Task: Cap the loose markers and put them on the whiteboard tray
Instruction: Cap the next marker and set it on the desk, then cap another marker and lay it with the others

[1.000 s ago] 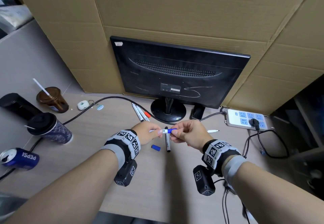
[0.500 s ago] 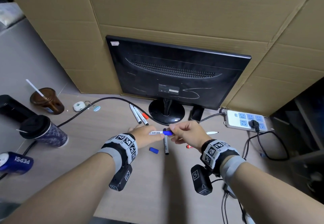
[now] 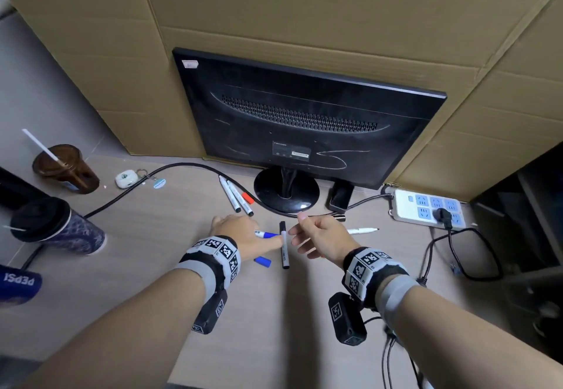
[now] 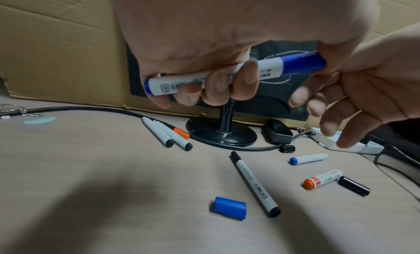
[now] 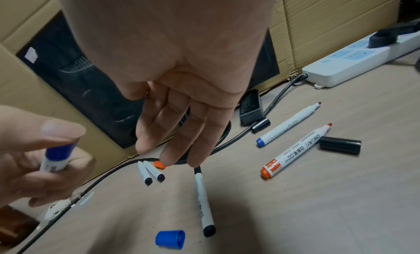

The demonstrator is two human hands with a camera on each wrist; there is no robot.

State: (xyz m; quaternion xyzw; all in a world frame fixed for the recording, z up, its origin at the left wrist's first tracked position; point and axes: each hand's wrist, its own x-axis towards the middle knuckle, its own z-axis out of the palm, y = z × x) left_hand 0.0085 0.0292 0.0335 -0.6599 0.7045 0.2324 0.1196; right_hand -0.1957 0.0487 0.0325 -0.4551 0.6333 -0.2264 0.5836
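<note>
My left hand (image 3: 240, 231) grips a white marker with a blue cap on it (image 4: 227, 74), held level just above the desk. My right hand (image 3: 316, 236) hovers beside it with fingers relaxed and holds nothing. Under both hands a black marker (image 3: 284, 248) and a loose blue cap (image 3: 262, 261) lie on the desk. To the right lie an uncapped blue marker (image 5: 288, 125), an uncapped red marker (image 5: 297, 150), a black cap (image 5: 340, 145) and a smaller black cap (image 5: 261, 125). Two thin markers (image 3: 236, 198) and an orange cap (image 3: 247, 197) sit by the monitor base.
A black monitor (image 3: 304, 120) stands against cardboard at the back, with a cable (image 3: 170, 172) curving left. A power strip (image 3: 426, 209) lies at the right, an eraser (image 3: 340, 196) by the base. Two cups (image 3: 65, 169) and a Pepsi can (image 3: 18, 282) are at the left.
My right hand has let go of the blue marker's cap end and drawn off to the right with its fingers spread. My left hand keeps the marker and has sunk toward the desk.
</note>
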